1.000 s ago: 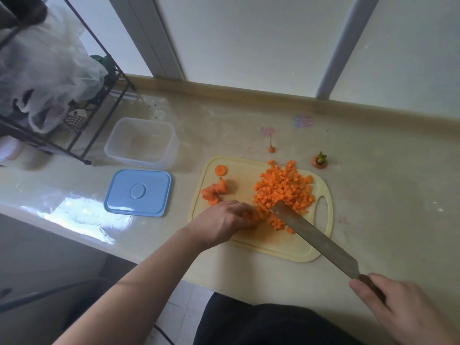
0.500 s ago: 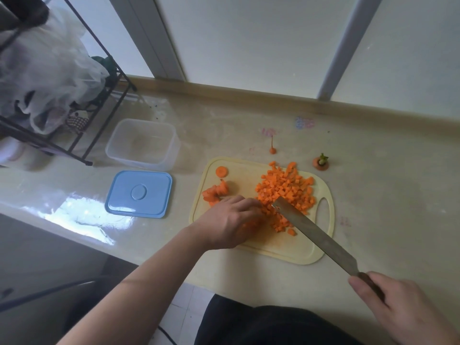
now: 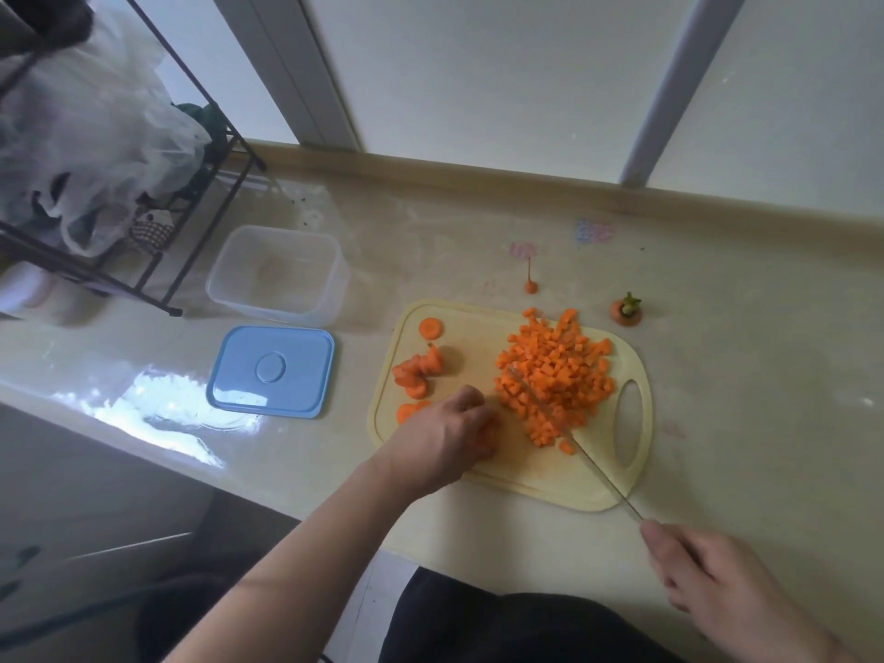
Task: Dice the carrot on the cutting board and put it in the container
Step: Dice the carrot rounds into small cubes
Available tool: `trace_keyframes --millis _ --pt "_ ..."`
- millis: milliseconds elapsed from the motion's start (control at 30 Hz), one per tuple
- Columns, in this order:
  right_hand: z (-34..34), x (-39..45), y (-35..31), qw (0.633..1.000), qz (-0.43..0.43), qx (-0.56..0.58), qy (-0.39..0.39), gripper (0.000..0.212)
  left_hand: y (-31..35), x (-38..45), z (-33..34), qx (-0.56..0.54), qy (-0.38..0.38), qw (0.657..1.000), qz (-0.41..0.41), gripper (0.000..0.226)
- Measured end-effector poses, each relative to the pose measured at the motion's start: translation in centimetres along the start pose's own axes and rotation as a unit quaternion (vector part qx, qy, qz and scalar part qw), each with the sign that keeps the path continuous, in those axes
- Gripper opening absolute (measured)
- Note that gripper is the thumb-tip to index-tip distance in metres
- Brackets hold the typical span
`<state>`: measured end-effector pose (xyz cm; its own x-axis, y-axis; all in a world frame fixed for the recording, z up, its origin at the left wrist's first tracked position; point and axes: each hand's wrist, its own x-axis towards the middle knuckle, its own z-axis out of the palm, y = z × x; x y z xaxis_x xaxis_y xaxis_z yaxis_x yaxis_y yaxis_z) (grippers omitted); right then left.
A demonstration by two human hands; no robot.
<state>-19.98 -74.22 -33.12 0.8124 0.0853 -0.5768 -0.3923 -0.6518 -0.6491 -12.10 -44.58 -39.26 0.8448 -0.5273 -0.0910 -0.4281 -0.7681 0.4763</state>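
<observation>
A pale yellow cutting board (image 3: 593, 490) lies on the counter. A heap of diced carrot (image 3: 555, 375) covers its right half, and several carrot slices (image 3: 417, 370) sit on its left part. My left hand (image 3: 445, 437) rests on the board with curled fingers over carrot pieces, mostly hidden beneath it. My right hand (image 3: 703, 581) grips the handle of a knife (image 3: 593, 464), whose blade now stands on edge along the left side of the heap. The clear container (image 3: 277, 270) stands empty to the upper left of the board.
A blue lid (image 3: 270, 370) lies in front of the container. A carrot top (image 3: 625, 311) and a thin carrot tail (image 3: 530, 279) lie on the counter behind the board. A black wire rack (image 3: 158, 260) with plastic bags stands at far left. The counter's front edge runs just below the board.
The knife blade turned from lying flat to standing on edge and pushed the dice right. My left hand drew slightly toward me over the carrot pieces. The camera view shifted a little.
</observation>
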Motion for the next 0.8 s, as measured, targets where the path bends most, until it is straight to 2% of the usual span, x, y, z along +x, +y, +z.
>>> trace_keyframes --millis 167,267,400,500,600,800 --pt "1.7 1.4 -2.6 0.988 0.055 0.089 -0.116 0.056 1.5 -2.2 2.3 -0.025 0.095 0.986 -0.135 0.036" --pt "2.4 2.4 -3.0 0.992 0.037 0.05 -0.11 0.06 2.5 -2.1 3.3 -0.077 0.138 0.963 -0.217 0.04" --pt "3.1 2.8 -2.5 0.997 -0.004 -0.01 -0.08 0.066 4.4 -0.6 4.0 -0.113 0.182 0.941 -0.263 0.036" --pt "2.9 2.9 -2.4 0.997 -0.006 -0.005 -0.079 0.079 4.8 -0.2 4.3 -0.123 0.198 0.933 -0.273 0.036" --pt "2.1 3.2 -2.3 0.997 0.001 0.0 -0.071 0.092 4.5 -0.5 4.4 -0.109 0.195 0.941 -0.254 0.042" --pt "1.8 2.2 -2.1 0.997 -0.008 -0.009 -0.081 0.09 3.0 -1.3 4.0 -0.034 0.219 0.957 -0.185 0.063"
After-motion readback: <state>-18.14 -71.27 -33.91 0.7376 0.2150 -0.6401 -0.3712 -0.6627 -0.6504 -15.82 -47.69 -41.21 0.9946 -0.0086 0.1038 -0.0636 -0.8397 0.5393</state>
